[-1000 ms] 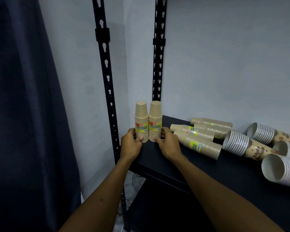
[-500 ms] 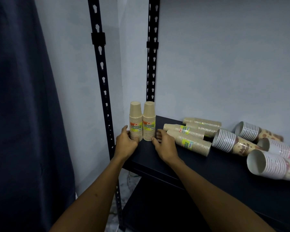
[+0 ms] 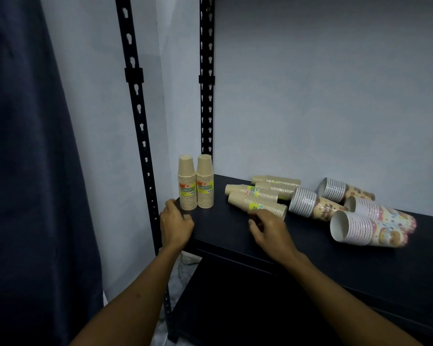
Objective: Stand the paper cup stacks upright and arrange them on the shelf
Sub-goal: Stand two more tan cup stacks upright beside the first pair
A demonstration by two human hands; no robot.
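Two tan stacks are standing upright at centre left of the shelf. The right hand, fingers loosely spread, is hovering at the nearest lying stack; the left hand, empty, is resting at the shelf corner. Light, crushable paper probably wants a mid-sleeve grip.

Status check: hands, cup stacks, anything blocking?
Left hand open, resting at shelf corner. Right hand reaching nearest lying tan stack, grip unclear. Two tan stacks upright; the others lying. Nothing blocking.
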